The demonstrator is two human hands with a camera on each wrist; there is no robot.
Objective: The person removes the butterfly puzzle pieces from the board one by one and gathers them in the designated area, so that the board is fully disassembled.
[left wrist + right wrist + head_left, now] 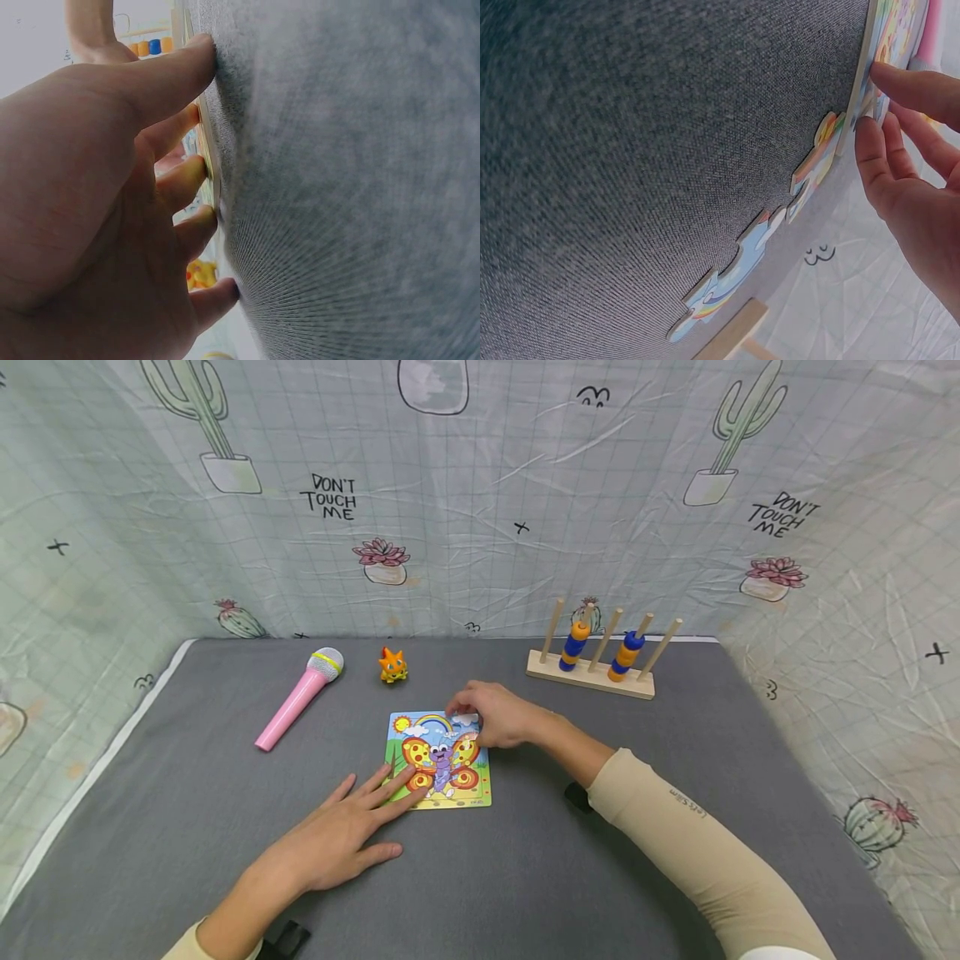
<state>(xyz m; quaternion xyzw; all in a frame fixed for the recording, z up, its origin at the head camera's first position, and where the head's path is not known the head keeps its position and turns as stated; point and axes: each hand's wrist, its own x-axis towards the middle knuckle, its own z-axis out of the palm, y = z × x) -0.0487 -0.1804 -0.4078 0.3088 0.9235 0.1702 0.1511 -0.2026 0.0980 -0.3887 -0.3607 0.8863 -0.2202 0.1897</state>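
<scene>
Butterfly puzzle (441,768) lies on tabletop (525,877), left hand (341,831) rests spread fingers on its near-left side, right hand (501,714), nearer the loose pieces (820,161), has fingers curled at puzzle's far-right corner, grip unclear.

Cactus-print cloth (450,485) is walling in a grey table (510,877), where a toy microphone (298,702) and bead rack (590,677) are suggesting a play corner.

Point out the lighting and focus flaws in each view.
Head: soft shadow beside the right sleeve; left wrist: washed-out glare behind the left hand, gray cloth blurred; right wrist: cloth blurrier toward the left edge, loose puzzle pieces comparatively crisp.
</scene>
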